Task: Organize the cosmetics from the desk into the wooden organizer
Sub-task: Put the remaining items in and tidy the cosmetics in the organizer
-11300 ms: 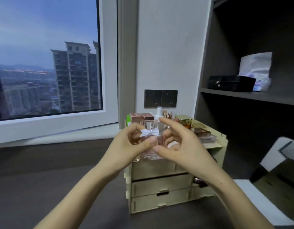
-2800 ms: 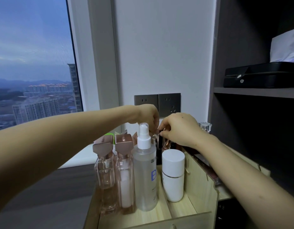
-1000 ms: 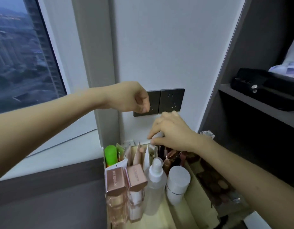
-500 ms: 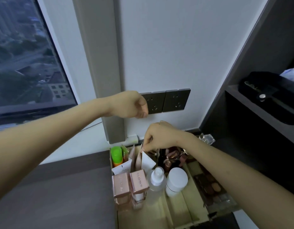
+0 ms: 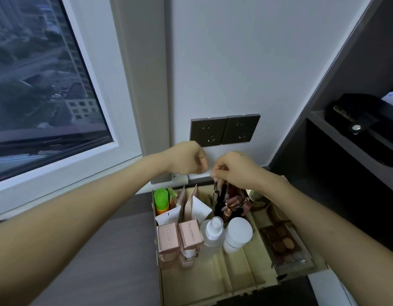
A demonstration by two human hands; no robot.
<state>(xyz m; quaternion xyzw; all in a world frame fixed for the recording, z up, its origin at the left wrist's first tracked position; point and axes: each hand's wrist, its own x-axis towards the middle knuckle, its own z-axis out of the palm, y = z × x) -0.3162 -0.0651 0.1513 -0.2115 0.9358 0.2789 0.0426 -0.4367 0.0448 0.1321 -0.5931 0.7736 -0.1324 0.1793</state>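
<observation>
Head view: pale wooden organizer (image 5: 213, 281) stands on the dark grey bench (image 5: 107, 250), against the far white wall (image 5: 235, 62). Right hand (image 5: 237, 171) is over its far middle compartment. Its fingers (image 5: 216, 177) pinch the top of a slim silvery tube (image 5: 216, 192), which stands upright among dark and rose-gold lipsticks (image 5: 232, 204). Left hand (image 5: 186, 159) hovers just left of the right hand, fingers curled in; whether they hold anything cannot be told.

Far left compartment: green-capped orange tube (image 5: 160, 198) and white sachets (image 5: 196, 207).

Near row, left to right: two clear square bottles with rose-gold caps (image 5: 178, 237), clear spray bottle with white pump (image 5: 214, 229), white round bottle (image 5: 237, 235).

Brown eyeshadow palette (image 5: 280, 241) lies on the organizer's right side.

Two dark wall sockets (image 5: 224, 130) sit above the hands. Window (image 5: 36, 74) is at far left. Black case (image 5: 367, 129) rests on the dark shelf (image 5: 336, 140) at right.
</observation>
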